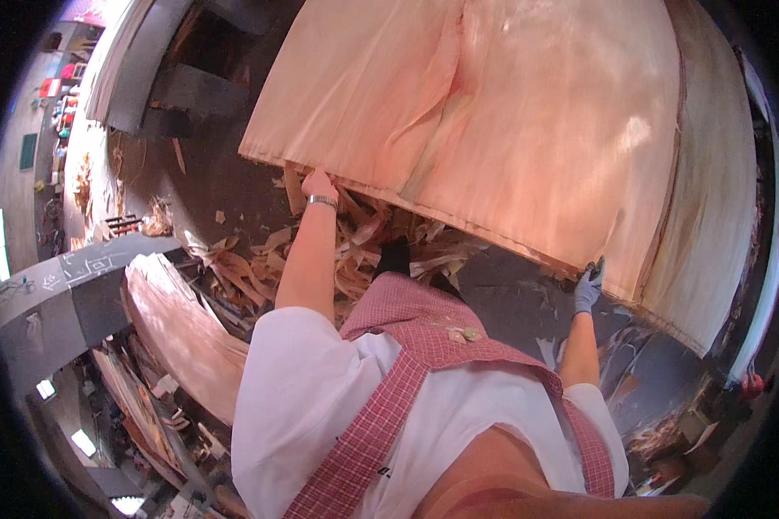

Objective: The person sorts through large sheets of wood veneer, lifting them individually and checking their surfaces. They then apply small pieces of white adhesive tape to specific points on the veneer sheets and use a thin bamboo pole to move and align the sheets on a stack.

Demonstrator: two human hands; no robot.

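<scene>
A wide, pale wood veneer sheet (545,130) spreads in front of me, with a wrinkled, split seam running down its middle-left part. At its near edge, toward the left, my bare left hand (319,185) is closed on the rim, a metal band round the wrist. My right hand (588,291), in a grey-blue glove, grips the same edge farther right. Something dark shows at its fingers; whether that is glove or a tool I cannot tell. Beyond a dark seam on the right lies a browner veneer strip (710,190). The fingertips under the sheet are hidden.
Torn veneer scraps (268,259) litter the dark floor near my feet. On the left, a stack of veneer sheets (182,324) lies by a grey bench (78,277) with chalk marks. More wood offcuts (147,415) pile up at lower left. A red knob (753,385) sits at far right.
</scene>
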